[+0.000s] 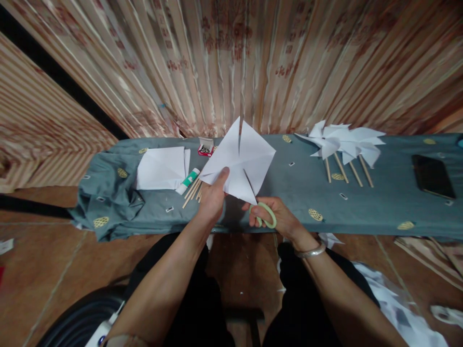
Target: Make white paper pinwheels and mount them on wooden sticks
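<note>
My left hand (213,195) pinches a white square sheet of paper (240,161) and holds it up above the bench; the sheet shows slits running in from its corners. My right hand (277,217) grips pale green-handled scissors (265,214) whose blades reach into the sheet's lower corner. Both hands sit over the near edge of the bench covered with grey-green cloth (289,193).
A stack of white paper (162,167), a glue tube (188,180), wooden sticks (193,190) and a small red box (206,147) lie at left. Finished paper pinwheels on sticks (343,144) lie at right, a black phone (433,176) beyond. Paper scraps litter the floor.
</note>
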Demonstrator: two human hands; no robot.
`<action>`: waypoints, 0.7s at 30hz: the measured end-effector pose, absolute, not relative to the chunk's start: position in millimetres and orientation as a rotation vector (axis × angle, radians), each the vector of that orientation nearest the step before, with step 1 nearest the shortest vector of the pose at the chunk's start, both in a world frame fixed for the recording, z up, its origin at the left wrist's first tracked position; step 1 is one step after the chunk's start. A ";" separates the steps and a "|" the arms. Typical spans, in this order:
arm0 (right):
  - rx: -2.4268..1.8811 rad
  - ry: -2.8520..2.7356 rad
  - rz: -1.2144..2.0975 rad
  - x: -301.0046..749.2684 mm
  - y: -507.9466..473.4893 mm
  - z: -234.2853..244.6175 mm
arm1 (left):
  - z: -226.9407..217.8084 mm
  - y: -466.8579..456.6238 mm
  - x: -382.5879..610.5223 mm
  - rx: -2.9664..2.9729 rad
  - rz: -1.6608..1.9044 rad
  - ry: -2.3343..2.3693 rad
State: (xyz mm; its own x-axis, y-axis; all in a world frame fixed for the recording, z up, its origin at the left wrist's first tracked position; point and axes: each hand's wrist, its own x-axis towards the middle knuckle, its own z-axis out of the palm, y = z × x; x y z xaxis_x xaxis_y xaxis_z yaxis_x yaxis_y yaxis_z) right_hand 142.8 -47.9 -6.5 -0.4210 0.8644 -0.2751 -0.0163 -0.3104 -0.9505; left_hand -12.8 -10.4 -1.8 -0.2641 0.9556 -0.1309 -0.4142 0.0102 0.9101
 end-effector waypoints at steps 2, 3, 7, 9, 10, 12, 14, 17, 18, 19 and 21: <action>-1.133 -1.290 1.789 142.1 -47.9 -8.1 | -1.9 -10.5 -12.9 0.674 1.525 1.123; -1.136 -1.286 1.788 141.8 -47.9 -8.7 | -1.8 -10.4 -13.0 0.671 1.521 1.124; -1.146 -1.259 1.791 140.7 -47.8 -8.9 | -0.1 -10.5 -13.2 0.686 1.515 1.122; -1.150 -1.263 1.784 140.3 -47.7 -8.4 | 1.0 -10.8 -13.1 0.682 1.517 1.123; -1.152 -1.267 1.780 140.2 -47.6 -8.2 | 1.4 -11.0 -13.1 0.674 1.515 1.126; -1.157 -1.267 1.773 139.8 -47.6 -7.7 | 1.5 -11.3 -13.4 0.664 1.511 1.128; -1.160 -1.256 1.771 139.3 -47.7 -7.3 | 0.5 -11.3 -14.0 0.676 1.506 1.131; -1.167 -1.231 1.768 138.4 -47.7 -6.8 | -2.1 -10.9 -15.1 0.715 1.513 1.148; -1.170 -1.227 1.767 138.2 -47.7 -6.7 | -2.9 -10.8 -15.4 0.722 1.518 1.150; -1.171 -1.227 1.765 138.1 -47.7 -6.7 | -3.6 -10.6 -15.6 0.726 1.521 1.146; -1.172 -1.242 1.766 138.0 -47.7 -7.0 | -4.2 -10.5 -15.7 0.717 1.522 1.134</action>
State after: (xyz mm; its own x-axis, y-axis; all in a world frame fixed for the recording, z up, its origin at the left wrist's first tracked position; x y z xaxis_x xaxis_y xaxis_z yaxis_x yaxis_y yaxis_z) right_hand 138.0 -47.7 -7.0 -0.3706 0.8829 -0.2885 -0.0267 -0.3206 -0.9468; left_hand -15.7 -10.5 -4.2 -0.2618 0.9577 -0.1192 -0.3880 0.0086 0.9216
